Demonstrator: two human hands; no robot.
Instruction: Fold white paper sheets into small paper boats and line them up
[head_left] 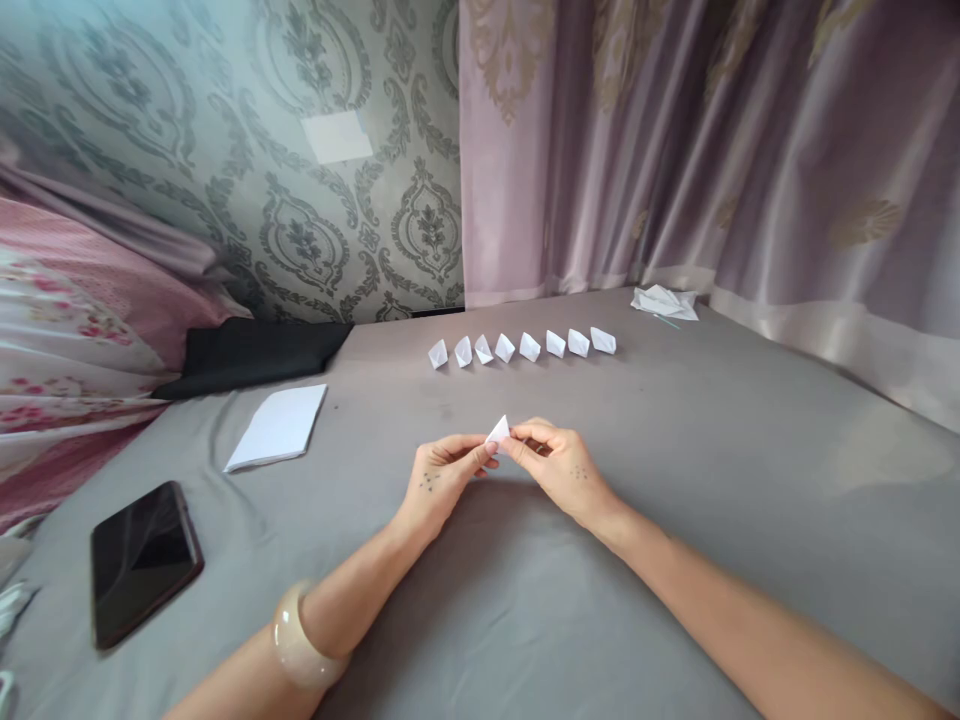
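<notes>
A small piece of folded white paper (pixel 499 431) with a pointed top is held up between both hands, over the grey sheet. My left hand (pixel 448 472) pinches its left side between thumb and fingers. From the other side, my right hand (pixel 556 458) grips it with thumb and forefinger. The fingers hide the lower part of the paper. Beyond the hands, several small folded paper shapes (pixel 529 347) stand in a row from left to right, apart from one another.
To the left lie a stack of white paper (pixel 279 425), a dark tablet or phone (pixel 146 562) and folded black cloth (pixel 255 355). Crumpled white paper (pixel 664 302) sits at the far right near the curtain (pixel 600 150). A patterned wall rises behind the grey sheet (pixel 675 430).
</notes>
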